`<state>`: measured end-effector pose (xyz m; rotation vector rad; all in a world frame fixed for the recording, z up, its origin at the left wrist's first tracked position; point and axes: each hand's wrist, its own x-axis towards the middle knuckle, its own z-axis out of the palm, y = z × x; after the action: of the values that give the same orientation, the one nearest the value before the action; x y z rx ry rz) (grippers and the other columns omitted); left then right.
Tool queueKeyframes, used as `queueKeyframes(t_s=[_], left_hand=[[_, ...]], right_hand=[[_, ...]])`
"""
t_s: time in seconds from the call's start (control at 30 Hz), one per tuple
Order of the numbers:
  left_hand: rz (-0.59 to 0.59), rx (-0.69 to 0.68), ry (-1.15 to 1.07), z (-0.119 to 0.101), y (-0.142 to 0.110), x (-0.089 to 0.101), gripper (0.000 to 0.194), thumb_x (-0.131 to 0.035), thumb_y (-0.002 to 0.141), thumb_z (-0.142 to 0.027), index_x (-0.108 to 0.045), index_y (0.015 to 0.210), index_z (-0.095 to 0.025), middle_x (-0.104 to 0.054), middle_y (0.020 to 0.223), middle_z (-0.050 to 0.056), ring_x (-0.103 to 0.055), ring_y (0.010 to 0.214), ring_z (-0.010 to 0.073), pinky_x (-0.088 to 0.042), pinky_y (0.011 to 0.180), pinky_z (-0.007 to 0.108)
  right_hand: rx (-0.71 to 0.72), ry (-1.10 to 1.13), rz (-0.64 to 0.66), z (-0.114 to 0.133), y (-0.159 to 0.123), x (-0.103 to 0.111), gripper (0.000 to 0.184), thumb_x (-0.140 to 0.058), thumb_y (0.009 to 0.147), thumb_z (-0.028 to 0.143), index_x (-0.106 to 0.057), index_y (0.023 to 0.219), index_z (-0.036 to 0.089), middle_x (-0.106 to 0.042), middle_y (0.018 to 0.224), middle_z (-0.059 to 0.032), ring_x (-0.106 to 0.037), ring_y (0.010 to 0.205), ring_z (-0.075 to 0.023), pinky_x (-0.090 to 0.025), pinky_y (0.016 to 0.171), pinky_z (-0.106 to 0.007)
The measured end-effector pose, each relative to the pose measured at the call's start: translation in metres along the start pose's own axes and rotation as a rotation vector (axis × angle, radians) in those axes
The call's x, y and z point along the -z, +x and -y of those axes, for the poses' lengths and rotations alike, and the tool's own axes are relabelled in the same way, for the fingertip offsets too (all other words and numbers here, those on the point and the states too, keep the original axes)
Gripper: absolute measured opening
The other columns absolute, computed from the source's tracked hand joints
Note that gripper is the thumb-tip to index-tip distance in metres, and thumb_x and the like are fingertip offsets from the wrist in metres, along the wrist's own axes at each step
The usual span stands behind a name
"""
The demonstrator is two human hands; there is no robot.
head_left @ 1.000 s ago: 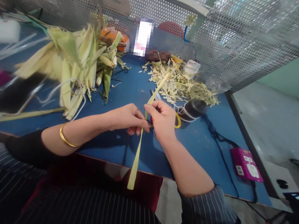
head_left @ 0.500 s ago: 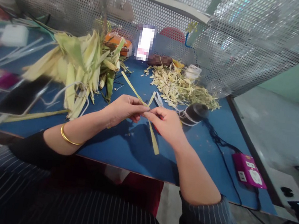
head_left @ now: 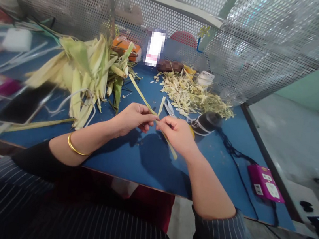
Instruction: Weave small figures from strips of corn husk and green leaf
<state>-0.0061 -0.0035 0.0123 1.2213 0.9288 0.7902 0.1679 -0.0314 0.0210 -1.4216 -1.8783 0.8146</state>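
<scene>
My left hand point(head_left: 137, 119) pinches a pale green strip of corn husk point(head_left: 139, 91) between thumb and fingers. Fingertip to fingertip with it, my right hand point(head_left: 177, 132) is closed on the same husk. One long end slants up and away to the left, a short piece stands up between the hands, and another end passes under my right hand toward me. Just beyond the fingers lie scissors point(head_left: 169, 108) on the blue table point(head_left: 140, 164). The exact crossing of the strips is hidden by my fingertips.
A heap of corn husks point(head_left: 90, 73) lies at left beside a phone point(head_left: 24, 103) and white cable. Husk scraps point(head_left: 181, 91) spread at the back right. Near my right hand stands a dark thread spool point(head_left: 208, 123); a purple tissue pack point(head_left: 266, 182) sits by the right edge.
The husk's near end has swung slightly right and up, and now shows less below my right hand. Both hands keep their pinch, my right fingers shifting slightly.
</scene>
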Motion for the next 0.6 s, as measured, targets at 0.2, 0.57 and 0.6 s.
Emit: queueKeyframes(t_s=[0.2,0.57,0.6], left_hand=[[0.110,0.049,-0.077,-0.003,-0.002,0.001,0.035,-0.059,0.082,-0.041,-0.062,0.063,-0.012,-0.061,0.058,0.004,-0.054,0.044,0.0086,-0.045,0.047,0.023],[0.029,0.075,0.014,-0.001,-0.004,-0.009,0.019,-0.069,0.073,-0.031,-0.069,0.069,-0.012,-0.059,0.053,0.002,-0.051,0.042,0.0077,-0.042,0.047,0.023],[0.034,0.079,0.007,0.000,-0.004,-0.010,0.018,-0.069,0.073,-0.030,-0.069,0.069,-0.012,-0.060,0.053,0.002,-0.052,0.043,0.0080,-0.043,0.048,0.023]], right_hand=[[-0.271,0.715,0.008,-0.011,0.008,-0.006,0.029,-0.066,0.073,0.047,-0.068,0.072,0.018,-0.067,0.074,-0.0038,-0.059,0.068,-0.0135,-0.047,0.073,-0.029],[-0.163,0.834,-0.150,-0.014,0.006,-0.025,0.018,-0.070,0.071,0.030,-0.060,0.063,0.018,-0.058,0.059,0.0029,-0.051,0.058,-0.0094,-0.041,0.062,-0.025],[-0.159,0.805,-0.185,-0.014,0.007,-0.026,0.018,-0.070,0.070,0.030,-0.059,0.063,0.018,-0.057,0.059,0.0030,-0.051,0.057,-0.0095,-0.041,0.061,-0.025]])
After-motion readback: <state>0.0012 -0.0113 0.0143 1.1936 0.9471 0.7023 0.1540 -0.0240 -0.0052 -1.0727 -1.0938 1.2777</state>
